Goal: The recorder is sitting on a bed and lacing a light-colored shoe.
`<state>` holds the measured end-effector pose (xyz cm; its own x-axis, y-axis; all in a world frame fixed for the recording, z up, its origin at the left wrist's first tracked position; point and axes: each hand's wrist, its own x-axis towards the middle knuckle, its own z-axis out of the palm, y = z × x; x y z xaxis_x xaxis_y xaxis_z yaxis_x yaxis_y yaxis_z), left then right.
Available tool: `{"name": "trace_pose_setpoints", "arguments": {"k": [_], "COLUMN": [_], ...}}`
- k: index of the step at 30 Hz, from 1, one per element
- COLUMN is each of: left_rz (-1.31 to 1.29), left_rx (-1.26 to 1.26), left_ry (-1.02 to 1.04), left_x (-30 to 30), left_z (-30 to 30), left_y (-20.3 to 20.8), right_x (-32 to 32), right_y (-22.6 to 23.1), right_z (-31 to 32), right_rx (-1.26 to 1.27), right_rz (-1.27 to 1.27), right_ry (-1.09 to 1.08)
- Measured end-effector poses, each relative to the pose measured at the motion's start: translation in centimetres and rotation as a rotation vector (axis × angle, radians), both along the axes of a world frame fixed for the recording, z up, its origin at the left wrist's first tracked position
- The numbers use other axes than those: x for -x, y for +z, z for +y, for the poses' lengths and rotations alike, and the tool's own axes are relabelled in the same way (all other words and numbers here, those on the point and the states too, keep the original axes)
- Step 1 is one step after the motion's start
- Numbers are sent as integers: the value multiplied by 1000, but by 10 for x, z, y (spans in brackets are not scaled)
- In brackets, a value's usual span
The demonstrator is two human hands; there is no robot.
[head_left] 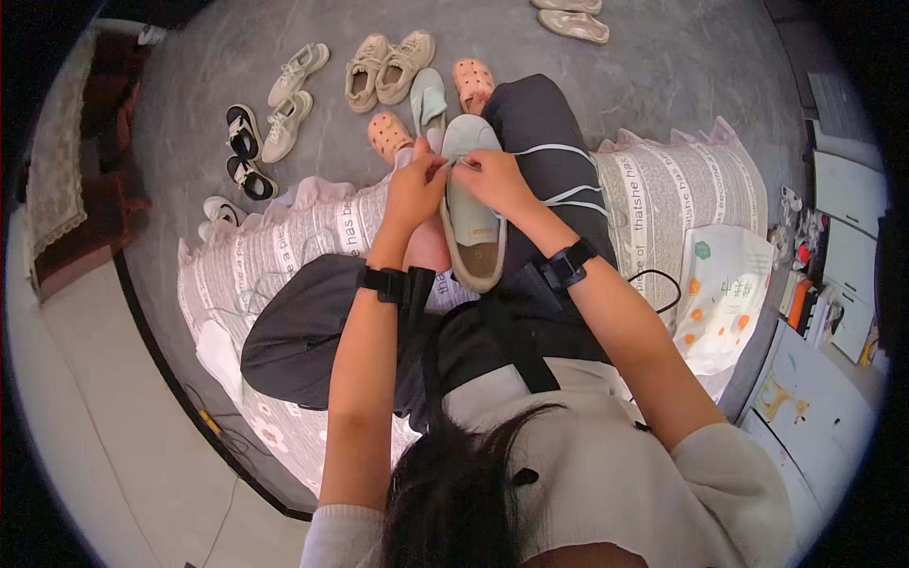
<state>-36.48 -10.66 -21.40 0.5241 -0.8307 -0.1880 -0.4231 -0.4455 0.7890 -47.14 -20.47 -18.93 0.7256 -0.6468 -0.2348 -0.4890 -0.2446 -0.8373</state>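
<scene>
A pale grey sneaker (472, 232) lies between my thighs, toe pointing away and its insole showing. My left hand (419, 189) is closed in a pinch at the left edge of the shoe's throat. Opposite it, my right hand (494, 180) pinches at the right edge, fingertips close to the left ones. A light shoelace (576, 192) runs from beside my right hand in loops over my dark right trouser leg; its end at the fingertips is too small to make out. A matching grey sneaker (429, 99) stands on the floor just beyond.
I sit on a bed or bench with a printed, ruffled cover (653, 180). Orange clogs (471, 80) are on my feet. Beige sneakers (407, 64), black shoes (243, 133) and other pairs stand on the grey floor. A white bag (724, 284) lies at right, near white cabinets (846, 189).
</scene>
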Motion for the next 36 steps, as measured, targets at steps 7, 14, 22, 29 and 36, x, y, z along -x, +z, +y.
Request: {"name": "trace_pose_setpoints", "arguments": {"k": [7,14,22,29,36], "left_rz": [33,23,9,-24,-43], "left_rx": [-53,-3,0,61,39], "left_ry": [-27,-22,-6,-3,38], "left_x": [-2,-2,-1,0,5], "left_z": [-3,-3,-2,1,1], "left_y": [1,2,0,-8,-5], "right_x": [0,-4,-7,-8,-12], "right_y": [-15,-16,-21,-28,-28], "right_z": [-5,-3,-5,-4,2], "right_rx": [173,334,287,295,321], "right_rz": [-2,148,141,96,199], "right_ry": [136,222,204,198,179]}}
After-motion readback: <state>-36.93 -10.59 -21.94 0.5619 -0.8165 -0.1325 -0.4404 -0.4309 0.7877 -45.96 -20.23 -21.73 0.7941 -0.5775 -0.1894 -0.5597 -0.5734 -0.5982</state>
